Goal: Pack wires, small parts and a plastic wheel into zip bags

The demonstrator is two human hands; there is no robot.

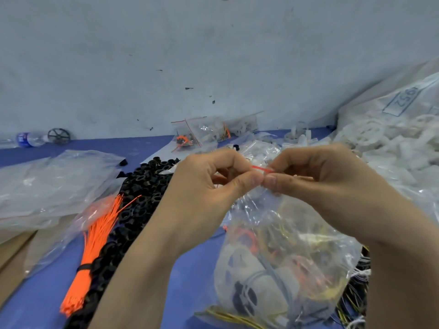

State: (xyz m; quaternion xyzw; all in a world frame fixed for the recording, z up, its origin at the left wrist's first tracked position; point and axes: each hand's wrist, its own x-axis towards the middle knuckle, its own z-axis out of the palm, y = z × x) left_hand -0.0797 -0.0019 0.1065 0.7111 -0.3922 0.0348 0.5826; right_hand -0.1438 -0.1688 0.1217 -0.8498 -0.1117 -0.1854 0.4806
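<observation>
Left hand [213, 179] and right hand [316, 176] met thumb to thumb, both pinched on red-striped top of zip bag [285, 252]. Bag hung below hands over desk's [190, 269] near right part; inside: white wheel [249, 281], yellow and red wires. Left of hands, pile of black parts [140, 193] beside orange wire bundle [95, 241]. Packed bags [209, 131] lay at far edge. Big sack of white wheels [389, 143] filled right side.
</observation>
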